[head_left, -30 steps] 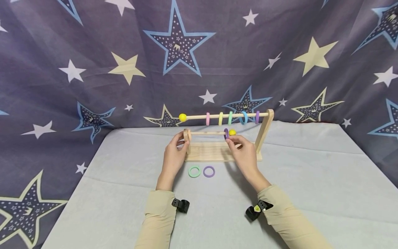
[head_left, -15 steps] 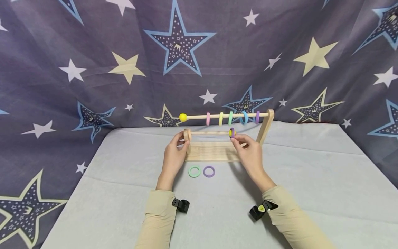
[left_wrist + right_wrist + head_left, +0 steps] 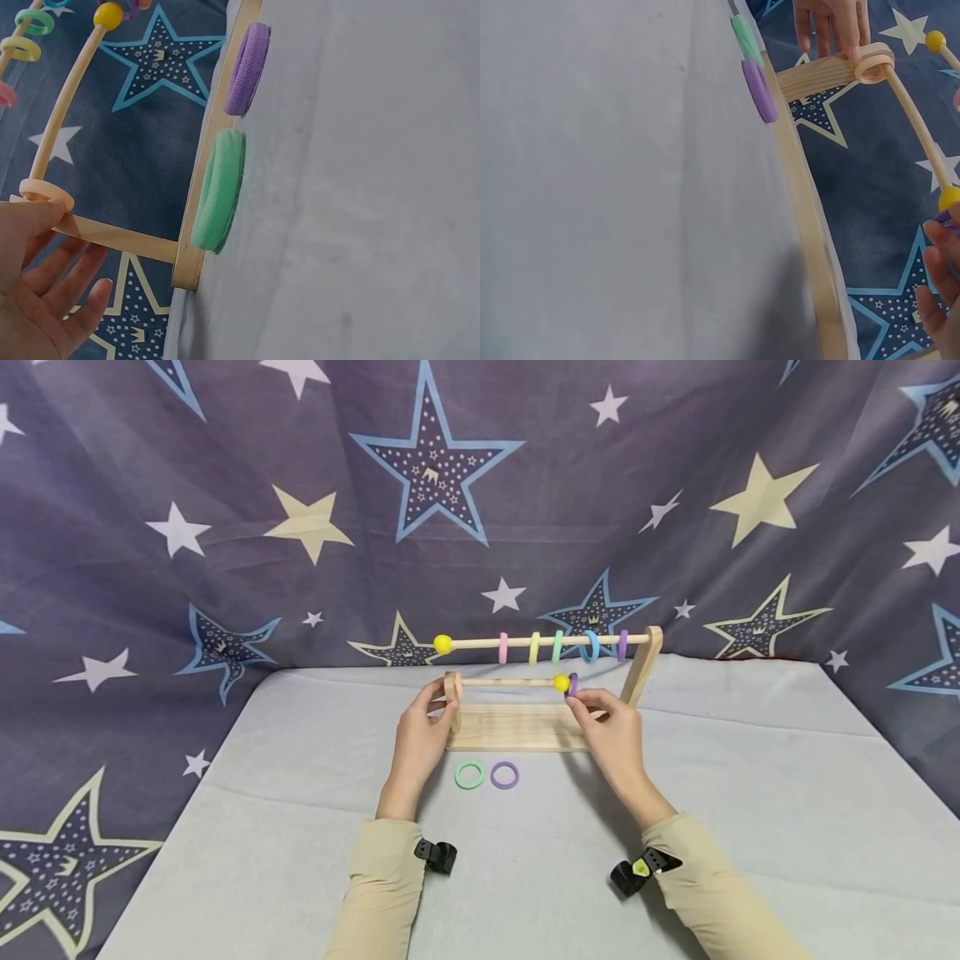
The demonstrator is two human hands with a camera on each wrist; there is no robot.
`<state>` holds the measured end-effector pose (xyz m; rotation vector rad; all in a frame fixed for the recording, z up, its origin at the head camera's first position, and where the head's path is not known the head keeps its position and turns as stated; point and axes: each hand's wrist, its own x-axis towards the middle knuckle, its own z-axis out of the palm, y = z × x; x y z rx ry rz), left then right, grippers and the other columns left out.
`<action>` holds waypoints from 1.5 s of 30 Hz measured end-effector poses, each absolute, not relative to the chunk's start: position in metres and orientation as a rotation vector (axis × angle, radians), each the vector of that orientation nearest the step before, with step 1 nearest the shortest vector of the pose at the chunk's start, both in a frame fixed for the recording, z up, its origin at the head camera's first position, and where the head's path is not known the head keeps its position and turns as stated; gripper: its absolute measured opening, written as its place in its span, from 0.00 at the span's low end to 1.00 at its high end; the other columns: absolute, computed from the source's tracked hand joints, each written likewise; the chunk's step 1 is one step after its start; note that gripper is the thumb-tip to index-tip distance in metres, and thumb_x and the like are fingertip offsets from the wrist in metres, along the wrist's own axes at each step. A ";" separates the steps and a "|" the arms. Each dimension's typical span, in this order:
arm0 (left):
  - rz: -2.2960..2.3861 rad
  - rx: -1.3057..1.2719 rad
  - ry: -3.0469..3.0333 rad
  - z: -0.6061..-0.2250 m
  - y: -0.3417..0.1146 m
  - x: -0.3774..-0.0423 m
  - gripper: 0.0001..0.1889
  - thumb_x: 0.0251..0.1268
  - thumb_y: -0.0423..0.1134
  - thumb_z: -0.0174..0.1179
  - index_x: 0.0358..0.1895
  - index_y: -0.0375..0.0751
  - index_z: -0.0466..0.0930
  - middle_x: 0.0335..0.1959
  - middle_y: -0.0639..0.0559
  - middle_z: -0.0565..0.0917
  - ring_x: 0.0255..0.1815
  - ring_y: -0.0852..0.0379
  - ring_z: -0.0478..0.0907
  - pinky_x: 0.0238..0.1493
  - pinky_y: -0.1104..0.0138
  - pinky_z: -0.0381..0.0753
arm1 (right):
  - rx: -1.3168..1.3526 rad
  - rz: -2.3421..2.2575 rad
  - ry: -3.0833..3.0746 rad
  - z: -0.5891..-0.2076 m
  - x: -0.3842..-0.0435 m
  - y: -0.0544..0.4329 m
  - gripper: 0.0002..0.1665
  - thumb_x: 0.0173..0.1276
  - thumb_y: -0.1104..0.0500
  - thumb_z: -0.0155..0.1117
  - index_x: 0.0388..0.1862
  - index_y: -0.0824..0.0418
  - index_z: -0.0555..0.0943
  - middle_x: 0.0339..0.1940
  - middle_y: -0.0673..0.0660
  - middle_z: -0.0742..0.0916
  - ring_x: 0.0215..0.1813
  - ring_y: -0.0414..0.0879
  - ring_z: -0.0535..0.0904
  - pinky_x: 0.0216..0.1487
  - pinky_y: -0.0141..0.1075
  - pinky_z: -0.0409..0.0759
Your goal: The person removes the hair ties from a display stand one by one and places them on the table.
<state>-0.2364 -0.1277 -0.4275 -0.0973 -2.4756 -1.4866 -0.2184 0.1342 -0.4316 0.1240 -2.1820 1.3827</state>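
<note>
My right hand (image 3: 617, 735) pinches a purple hair tie (image 3: 573, 685) just right of the yellow ball (image 3: 562, 682) that tips the lower rod (image 3: 510, 682) of a wooden rack. At the rod's other end, my left hand (image 3: 422, 735) holds the short post (image 3: 451, 685) between thumb and fingers. A peach-coloured ring (image 3: 46, 193) circles the rod's base there, close by the left thumb. Ribbed cloth shows on a second purple hair tie (image 3: 248, 69) and a green hair tie (image 3: 218, 191), both lying on the table before the rack.
Above, the rack's upper rod (image 3: 472, 643) carries pink (image 3: 503, 647), yellow, green, blue and purple hair ties. It ends in a yellow ball (image 3: 443, 645) at left and meets a tall post (image 3: 642, 668) at right. A star-patterned curtain (image 3: 525, 543) hangs behind the table.
My right hand has drawn the purple hair tie rightward along the lower rod, over the yellow ball and off its end. The left hand has stayed on the post.
</note>
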 end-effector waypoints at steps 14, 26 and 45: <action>-1.487 -0.108 -2.472 -0.425 -0.127 -0.235 0.23 0.72 0.37 0.60 0.68 0.41 0.72 0.61 0.44 0.80 0.56 0.49 0.80 0.54 0.56 0.78 | 0.127 1.370 -2.333 -0.427 -0.202 0.142 0.07 0.65 0.60 0.71 0.37 0.64 0.87 0.32 0.57 0.89 0.33 0.46 0.82 0.31 0.27 0.74; -1.501 -0.124 -2.457 -0.426 -0.127 -0.235 0.22 0.72 0.37 0.60 0.67 0.40 0.73 0.59 0.43 0.81 0.56 0.49 0.80 0.55 0.56 0.78 | 0.241 1.342 -2.461 -0.429 -0.196 0.138 0.06 0.64 0.63 0.72 0.37 0.65 0.87 0.32 0.57 0.89 0.35 0.50 0.84 0.39 0.39 0.80; -1.497 -0.113 -2.446 -0.426 -0.127 -0.235 0.22 0.71 0.36 0.60 0.67 0.40 0.73 0.59 0.43 0.81 0.56 0.48 0.80 0.54 0.55 0.78 | 0.443 1.181 -2.562 -0.425 -0.192 0.120 0.03 0.64 0.61 0.72 0.35 0.60 0.87 0.29 0.50 0.88 0.31 0.43 0.82 0.36 0.38 0.82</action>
